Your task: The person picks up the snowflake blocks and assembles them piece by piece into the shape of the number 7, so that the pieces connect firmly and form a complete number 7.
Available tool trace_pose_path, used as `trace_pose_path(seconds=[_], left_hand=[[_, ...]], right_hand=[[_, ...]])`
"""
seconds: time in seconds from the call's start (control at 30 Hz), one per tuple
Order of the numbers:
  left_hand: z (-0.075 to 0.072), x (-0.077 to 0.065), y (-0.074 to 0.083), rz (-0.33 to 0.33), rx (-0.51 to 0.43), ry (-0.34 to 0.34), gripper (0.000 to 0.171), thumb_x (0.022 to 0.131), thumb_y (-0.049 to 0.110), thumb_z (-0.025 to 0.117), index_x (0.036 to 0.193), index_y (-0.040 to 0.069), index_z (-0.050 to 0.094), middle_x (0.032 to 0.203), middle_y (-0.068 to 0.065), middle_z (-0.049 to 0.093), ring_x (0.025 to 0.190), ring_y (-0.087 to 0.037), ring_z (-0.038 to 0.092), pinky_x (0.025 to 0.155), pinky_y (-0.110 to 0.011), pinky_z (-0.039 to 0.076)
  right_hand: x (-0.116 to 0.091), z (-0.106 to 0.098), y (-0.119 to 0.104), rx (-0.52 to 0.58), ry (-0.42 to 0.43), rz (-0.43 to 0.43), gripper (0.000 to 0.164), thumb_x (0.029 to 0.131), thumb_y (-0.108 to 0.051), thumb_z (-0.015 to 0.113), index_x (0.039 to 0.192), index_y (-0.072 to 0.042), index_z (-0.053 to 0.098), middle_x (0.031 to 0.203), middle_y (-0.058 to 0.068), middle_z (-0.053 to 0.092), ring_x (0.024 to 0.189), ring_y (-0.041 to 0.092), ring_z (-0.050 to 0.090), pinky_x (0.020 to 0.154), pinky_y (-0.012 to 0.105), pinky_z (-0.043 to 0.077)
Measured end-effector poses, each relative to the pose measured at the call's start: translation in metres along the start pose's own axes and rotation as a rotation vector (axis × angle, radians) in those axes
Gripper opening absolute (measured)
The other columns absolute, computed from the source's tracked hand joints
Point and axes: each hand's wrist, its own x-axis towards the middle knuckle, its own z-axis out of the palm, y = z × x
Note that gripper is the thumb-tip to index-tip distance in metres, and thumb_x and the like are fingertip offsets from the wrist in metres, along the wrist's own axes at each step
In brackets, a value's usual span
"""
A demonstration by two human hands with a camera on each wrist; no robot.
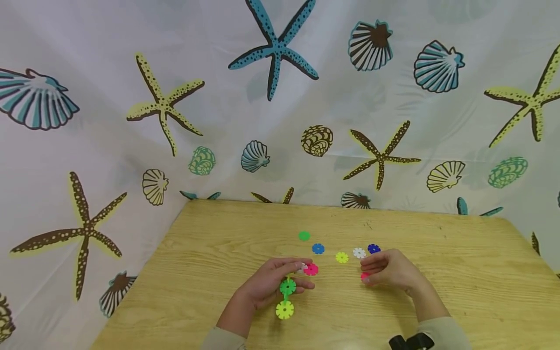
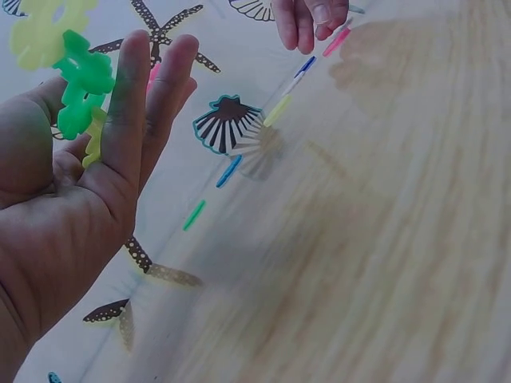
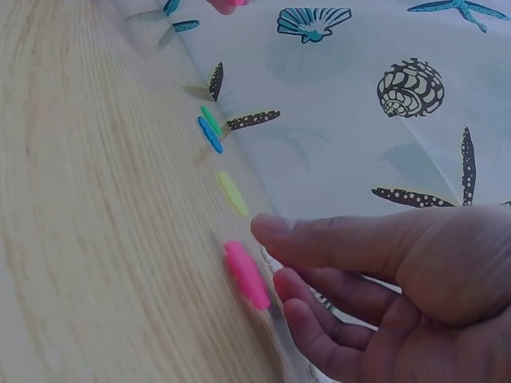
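Note:
My left hand point(image 1: 273, 282) pinches a chain of linked plastic snowflake discs between thumb and index finger, with the other fingers held out. In the chain are a pink disc point(image 1: 311, 269), a green disc point(image 1: 288, 286) and a yellow disc point(image 1: 285, 309); a white one sits by the thumb. The left wrist view shows the green discs point(image 2: 84, 76) beside the raised fingers. My right hand point(image 1: 391, 271) is low over the table, thumb and fingers apart. Just off its fingertips lies a loose pink disc point(image 3: 247, 276), flat on the wood.
Loose discs lie in a loose line across the wooden table point(image 1: 218, 233): green point(image 1: 304, 236), light blue point(image 1: 318, 249), yellow point(image 1: 341, 257), white point(image 1: 359, 253) and dark blue point(image 1: 374, 248). A curtain point(image 1: 297, 112) printed with shells and starfish hangs along the table's far edge.

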Motion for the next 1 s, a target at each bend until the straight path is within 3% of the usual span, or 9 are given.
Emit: trace_pose_path(seconds=[0.2,0.5,0.83,1.0], left_hand=[[0.0011,-0.0006,0.0034,0.001,0.012,0.001,0.056,0.101,0.033,0.058,0.145,-0.001,0.049,0.147,-0.013,0.054,0.101,-0.019,0.073,0.084,-0.027,0.059],[0.0025,-0.0006,0.0051,-0.015,-0.005,-0.004,0.055,0.102,0.033,0.057,0.145,-0.001,0.049,0.147,-0.013,0.053,0.100,-0.019,0.074,0.085,-0.028,0.060],[0.0020,-0.0008,0.0025,-0.018,-0.004,0.002,0.056,0.102,0.034,0.057,0.145,0.000,0.050,0.147,-0.013,0.054,0.101,-0.019,0.074,0.086,-0.028,0.060],[0.0016,-0.0014,0.0028,-0.016,-0.002,-0.001,0.056,0.102,0.034,0.057,0.145,0.000,0.050,0.147,-0.013,0.053,0.101,-0.019,0.074,0.084,-0.028,0.060]], right_hand=[[-0.0018,0.0024,-0.0041,-0.077,0.114,0.083,0.047,0.071,0.004,0.086,0.113,0.011,0.066,0.105,0.021,0.073,0.092,0.025,0.071,0.080,0.034,0.060],[0.0005,0.0076,-0.0064,-0.139,0.172,0.136,0.041,0.067,0.010,0.086,0.104,0.007,0.069,0.096,0.013,0.073,0.081,0.018,0.064,0.071,0.029,0.057],[0.0012,0.0082,-0.0065,-0.237,0.207,0.142,0.026,0.072,-0.004,0.088,0.094,0.001,0.076,0.090,0.008,0.070,0.084,0.020,0.059,0.069,0.029,0.049],[0.0018,0.0078,-0.0053,-0.184,0.217,0.146,0.022,0.076,-0.002,0.084,0.096,0.003,0.076,0.094,0.010,0.072,0.084,0.017,0.064,0.070,0.029,0.056]])
